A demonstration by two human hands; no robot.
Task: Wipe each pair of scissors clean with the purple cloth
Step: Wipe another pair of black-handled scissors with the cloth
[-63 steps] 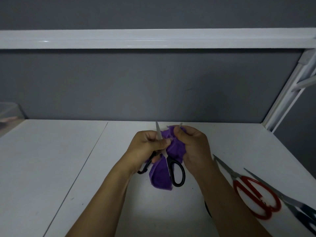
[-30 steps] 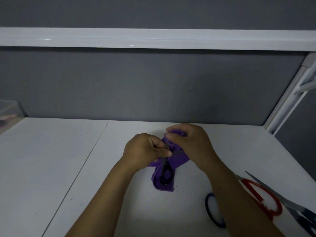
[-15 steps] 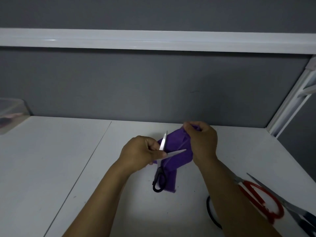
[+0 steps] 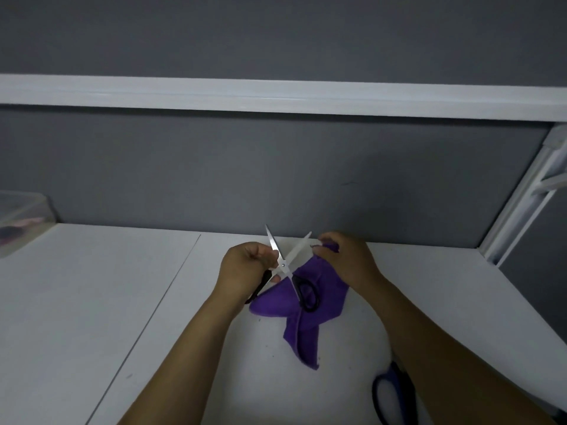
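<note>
Above the white tabletop, the left hand curls around one black handle of the scissors, whose blades are spread in a V, while the right hand pinches the top corner of the purple cloth draped just behind them.

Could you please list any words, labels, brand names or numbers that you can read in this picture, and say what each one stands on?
There is no readable text.
The black-handled scissors show no legible marking on their blades.
The purple cloth is plain.
The blue-handled scissors and the clear plastic box show no print that can be made out.
</note>
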